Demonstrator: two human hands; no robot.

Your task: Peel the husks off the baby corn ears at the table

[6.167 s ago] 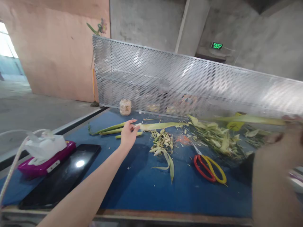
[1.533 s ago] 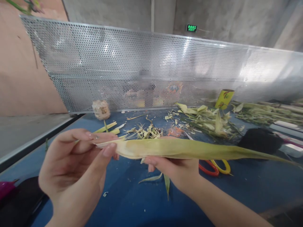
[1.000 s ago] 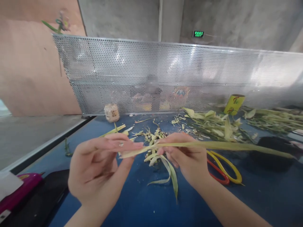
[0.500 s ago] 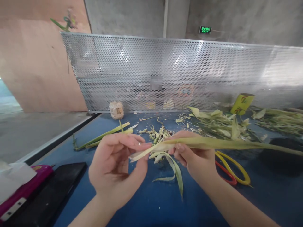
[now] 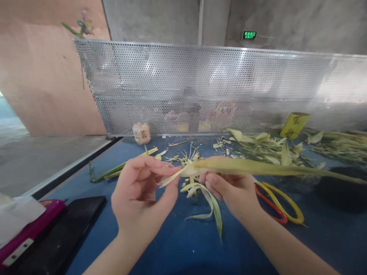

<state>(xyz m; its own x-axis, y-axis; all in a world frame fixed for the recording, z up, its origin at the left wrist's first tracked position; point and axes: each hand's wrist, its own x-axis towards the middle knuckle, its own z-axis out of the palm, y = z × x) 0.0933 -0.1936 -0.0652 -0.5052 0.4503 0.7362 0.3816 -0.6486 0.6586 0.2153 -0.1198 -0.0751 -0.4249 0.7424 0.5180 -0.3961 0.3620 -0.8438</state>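
Note:
A long, yellow-green plant leaf (image 5: 246, 167) stretches sideways in front of me, its pale, split base to the left and its thin tip far to the right. My left hand (image 5: 143, 187) pinches the pale base between thumb and fingers. Farther right, my right hand (image 5: 229, 183) is closed on the leaf from below, its thumb up and its other fingers partly hidden. Behind and under the hands lies a small heap of pale trimmings (image 5: 190, 154). A curled leaf strip (image 5: 213, 208) hangs toward me from that heap.
On the blue table (image 5: 183, 248), scissors with red and yellow handles (image 5: 286, 202) lie right of my right hand. Leaf piles (image 5: 266, 149) and a yellow-green box (image 5: 295, 125) stand behind. Left are long stalks (image 5: 123, 168), a black phone-like slab (image 5: 63, 229) and a wrapped roll (image 5: 141, 133). A perforated metal panel (image 5: 160, 84) rises behind.
My right hand has shifted slightly left, and the leaf has moved a little left and up with it. The left hand stays at the pale base, its fingers slightly moved.

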